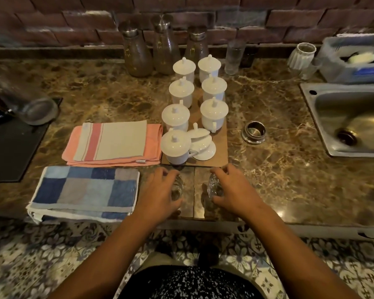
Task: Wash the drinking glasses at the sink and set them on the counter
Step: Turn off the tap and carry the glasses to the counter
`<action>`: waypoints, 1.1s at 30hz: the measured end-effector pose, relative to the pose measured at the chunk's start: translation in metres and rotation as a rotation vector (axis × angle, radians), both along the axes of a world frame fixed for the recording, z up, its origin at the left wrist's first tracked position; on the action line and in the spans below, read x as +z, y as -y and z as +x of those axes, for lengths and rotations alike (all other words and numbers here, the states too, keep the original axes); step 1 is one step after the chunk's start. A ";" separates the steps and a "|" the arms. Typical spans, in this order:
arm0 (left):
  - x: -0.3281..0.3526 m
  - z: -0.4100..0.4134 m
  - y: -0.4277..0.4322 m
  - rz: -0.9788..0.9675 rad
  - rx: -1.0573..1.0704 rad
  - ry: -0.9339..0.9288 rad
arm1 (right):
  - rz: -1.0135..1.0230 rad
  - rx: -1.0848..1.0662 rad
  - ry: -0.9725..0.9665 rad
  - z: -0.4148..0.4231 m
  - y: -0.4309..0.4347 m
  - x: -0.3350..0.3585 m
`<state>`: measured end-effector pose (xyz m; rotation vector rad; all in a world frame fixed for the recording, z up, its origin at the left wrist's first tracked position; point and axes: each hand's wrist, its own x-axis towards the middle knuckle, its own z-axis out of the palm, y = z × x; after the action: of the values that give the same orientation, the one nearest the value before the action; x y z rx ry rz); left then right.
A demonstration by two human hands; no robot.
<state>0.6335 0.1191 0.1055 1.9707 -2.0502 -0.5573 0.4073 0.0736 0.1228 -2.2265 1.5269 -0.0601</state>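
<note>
Two held glasses, left hand, right hand, seven cups

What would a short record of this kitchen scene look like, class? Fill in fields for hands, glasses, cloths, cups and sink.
Hands: the left hand grips a small clear glass; the right hand grips a second clear glass
Glasses: side by side, apart, near the front edge of the counter
Cloths: blue checked cloth left of the hands; pink striped cloth behind it
Cups: white lidded cups on a board, behind the hands
Sink: steel sink at far right
</note>
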 end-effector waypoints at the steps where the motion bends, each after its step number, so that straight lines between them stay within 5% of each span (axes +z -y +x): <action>1: 0.000 0.001 0.001 0.000 -0.004 0.006 | -0.007 -0.001 -0.002 0.001 0.002 0.001; 33: -0.013 0.009 0.037 -0.004 -0.138 0.070 | 0.038 -0.014 -0.119 0.029 0.012 -0.015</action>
<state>0.6422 0.0817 0.0921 1.8826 -2.2403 -0.5186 0.4364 0.0619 0.1076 -2.2253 1.5917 0.0984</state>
